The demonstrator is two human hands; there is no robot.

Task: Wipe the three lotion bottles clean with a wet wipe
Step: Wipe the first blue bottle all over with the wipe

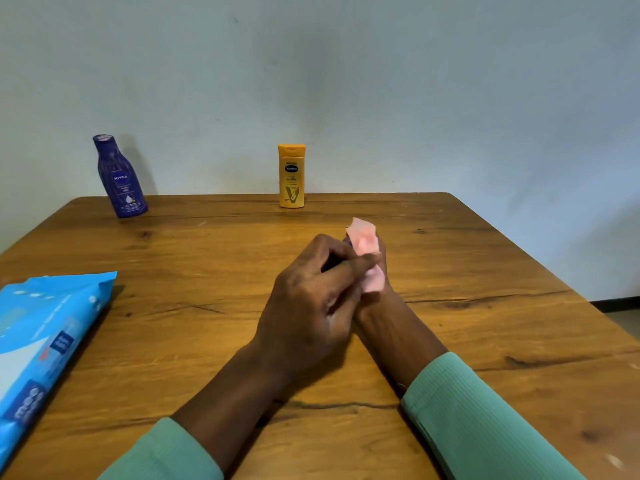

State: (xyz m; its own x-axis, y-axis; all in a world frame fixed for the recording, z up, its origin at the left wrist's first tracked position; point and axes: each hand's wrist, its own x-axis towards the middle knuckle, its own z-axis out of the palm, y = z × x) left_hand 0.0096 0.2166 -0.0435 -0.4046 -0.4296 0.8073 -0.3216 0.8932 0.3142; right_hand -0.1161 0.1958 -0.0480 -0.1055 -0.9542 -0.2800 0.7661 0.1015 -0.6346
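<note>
A dark blue lotion bottle (121,181) stands at the table's far left edge. A yellow lotion bottle (291,176) stands upright at the far middle. Both of my hands meet over the table's centre. My left hand (311,292) is curled around a small dark object, of which only a blue sliver (347,241) shows; it looks like the third bottle. My right hand (381,303), mostly hidden behind the left, presses a pale pink wet wipe (363,237) against that object.
A light blue pack of wet wipes (45,337) lies at the left front of the wooden table (485,306). A pale wall rises right behind the table's far edge. The table's right edge drops to the floor.
</note>
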